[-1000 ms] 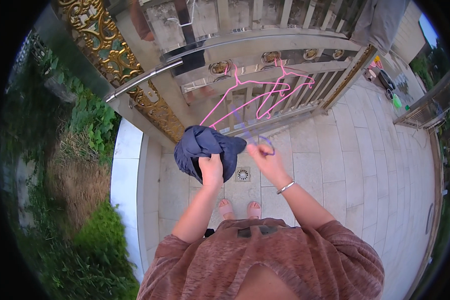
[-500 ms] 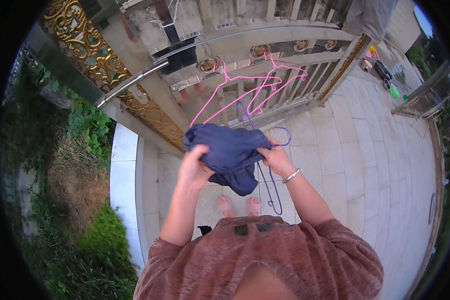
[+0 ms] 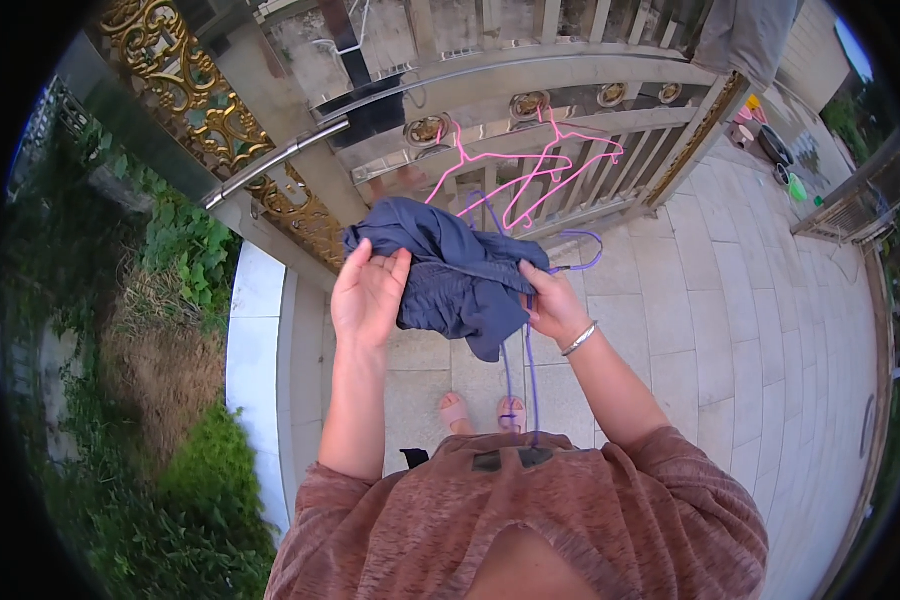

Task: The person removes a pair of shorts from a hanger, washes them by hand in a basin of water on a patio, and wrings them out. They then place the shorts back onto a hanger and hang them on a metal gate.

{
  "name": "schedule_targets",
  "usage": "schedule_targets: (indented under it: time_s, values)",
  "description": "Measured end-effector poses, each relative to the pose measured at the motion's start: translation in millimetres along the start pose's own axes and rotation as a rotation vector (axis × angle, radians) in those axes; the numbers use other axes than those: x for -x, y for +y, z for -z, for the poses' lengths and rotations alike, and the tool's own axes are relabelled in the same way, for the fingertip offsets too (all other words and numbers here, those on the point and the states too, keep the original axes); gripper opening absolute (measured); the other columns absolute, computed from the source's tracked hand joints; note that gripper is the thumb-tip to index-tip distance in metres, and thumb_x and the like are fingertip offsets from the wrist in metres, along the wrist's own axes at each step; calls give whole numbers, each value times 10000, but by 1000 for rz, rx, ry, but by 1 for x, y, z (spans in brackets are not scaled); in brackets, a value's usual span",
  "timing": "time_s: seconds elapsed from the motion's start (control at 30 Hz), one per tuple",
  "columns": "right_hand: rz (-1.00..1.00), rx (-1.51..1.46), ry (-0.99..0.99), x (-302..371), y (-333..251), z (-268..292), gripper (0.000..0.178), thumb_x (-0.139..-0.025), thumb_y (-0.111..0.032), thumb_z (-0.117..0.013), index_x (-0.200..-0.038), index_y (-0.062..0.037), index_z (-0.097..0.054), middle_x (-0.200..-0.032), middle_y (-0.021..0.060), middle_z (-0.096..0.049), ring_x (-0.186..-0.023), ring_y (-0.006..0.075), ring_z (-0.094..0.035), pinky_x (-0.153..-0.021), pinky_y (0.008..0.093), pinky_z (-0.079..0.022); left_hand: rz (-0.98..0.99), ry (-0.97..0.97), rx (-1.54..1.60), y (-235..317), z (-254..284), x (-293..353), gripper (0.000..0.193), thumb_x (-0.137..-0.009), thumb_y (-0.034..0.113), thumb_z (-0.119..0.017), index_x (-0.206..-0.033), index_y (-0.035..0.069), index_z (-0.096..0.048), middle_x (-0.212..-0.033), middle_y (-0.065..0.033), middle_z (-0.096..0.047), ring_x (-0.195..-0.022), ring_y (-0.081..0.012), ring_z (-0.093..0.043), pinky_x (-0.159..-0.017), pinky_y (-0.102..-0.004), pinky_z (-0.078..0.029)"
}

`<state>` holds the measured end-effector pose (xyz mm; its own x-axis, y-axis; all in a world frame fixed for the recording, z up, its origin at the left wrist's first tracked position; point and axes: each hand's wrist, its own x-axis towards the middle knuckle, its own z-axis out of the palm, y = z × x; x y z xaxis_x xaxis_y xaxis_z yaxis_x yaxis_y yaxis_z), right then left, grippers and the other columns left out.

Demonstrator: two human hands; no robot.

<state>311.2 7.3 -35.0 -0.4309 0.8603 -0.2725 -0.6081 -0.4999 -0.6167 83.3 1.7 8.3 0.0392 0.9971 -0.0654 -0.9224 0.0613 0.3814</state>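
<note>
A bunched dark blue garment (image 3: pixel 460 290) with a gathered, elastic-looking edge is stretched between my hands at chest height. My left hand (image 3: pixel 370 295), palm turned up, has its thumb and fingertips on the garment's left end; part of its grip is hidden by folds. On the other side, my right hand (image 3: pixel 555 303) is closed on the garment's right edge, thumb on top. It also grips a purple clothes hanger (image 3: pixel 582 250), whose hook sticks out to the right. The hanger's long loop hangs below the cloth toward my feet.
Pink hangers (image 3: pixel 520 160) hang on the metal gate (image 3: pixel 570 70) ahead. A gold-patterned panel (image 3: pixel 200 110) and steel bar (image 3: pixel 275 160) stand left, above a white-topped low wall (image 3: pixel 255 370) with plants beyond. Pale paving (image 3: pixel 720 300) extends right, toward basins (image 3: pixel 775 145) at far right.
The garment has been raised slightly and unfolded, showing its gathered edge. My left hand has moved up and left, turning palm up. The purple hanger's loop has swung toward me.
</note>
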Motion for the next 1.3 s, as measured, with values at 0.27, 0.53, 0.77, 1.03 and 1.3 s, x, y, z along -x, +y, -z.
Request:
schedule_targets:
  time_s: [0.27, 0.53, 0.77, 1.03, 1.3]
  values:
    - [154, -6, -36, -30, -10, -13, 255, -867, -199, -427, -1032, -12, -485, -862, 86, -593, -485, 101, -507, -306, 184, -305, 335, 131, -3, -22, 106, 17, 290, -852, 287, -475, -962, 21, -514, -857, -96, -602, -764, -189, -590, -683, -288, -501]
    - [152, -130, -52, -41, -16, -17, 245, -872, -195, -422, -1036, -31, -500, -883, 64, -594, -580, 89, -543, -317, 164, -305, 127, 237, -486, -40, 122, 17, 189, -813, 84, -535, -993, 57, -483, -982, -80, -548, -896, -180, -541, -776, -297, -455]
    - [138, -158, 33, -48, -9, -35, 167, -862, -184, -452, -964, -65, -510, -799, 26, -581, -521, 92, -478, -354, 199, -314, 114, -69, -701, -60, 92, -1, 578, -726, -95, -541, -1210, 78, -277, -1136, -24, -447, -971, -134, -487, -840, -254, -388]
    - [90, -101, 87, -54, -4, -22, 161, -854, -163, -438, -953, -47, -490, -803, 75, -591, -529, 136, -522, -361, 234, -304, -5, 256, -626, -69, 101, -5, 208, -730, -11, -542, -933, 34, -549, -825, -17, -576, -748, -101, -537, -627, -239, -439]
    - [-132, 1286, 464, -51, -11, 2, 239, -738, -202, -515, -697, 27, -572, -765, 222, -593, -607, 244, -615, -495, 328, -483, -721, 824, -1660, 11, 92, -21, 187, -661, 51, -571, -596, -1, -403, -493, -47, -442, -515, -116, -454, -473, -261, -383]
